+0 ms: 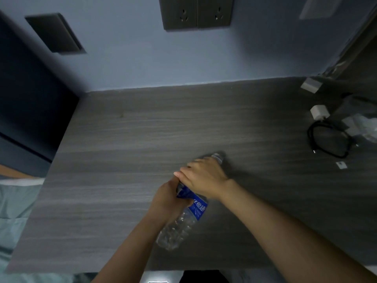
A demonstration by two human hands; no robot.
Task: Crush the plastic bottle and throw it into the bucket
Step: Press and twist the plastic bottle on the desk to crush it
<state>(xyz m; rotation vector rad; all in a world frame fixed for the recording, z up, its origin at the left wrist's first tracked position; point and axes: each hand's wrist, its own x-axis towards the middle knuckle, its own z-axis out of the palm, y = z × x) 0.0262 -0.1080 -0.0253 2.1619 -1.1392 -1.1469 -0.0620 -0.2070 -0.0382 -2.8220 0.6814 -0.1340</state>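
Note:
A clear plastic bottle [179,225] with a blue label lies tilted over the grey wooden desk [122,139], its neck pointing away to the upper right and its base toward me. My left hand [165,199] grips it around the label from the left. My right hand [204,176] presses down on the upper part near the neck. The lower body of the bottle looks crumpled. No bucket is in view.
A white charger plug [319,111] and a coiled black cable [330,139] lie at the desk's right side, with crinkled clear plastic [365,127] beyond. Wall sockets [195,12] sit on the blue wall behind. Pale bedding [16,201] lies left of the desk.

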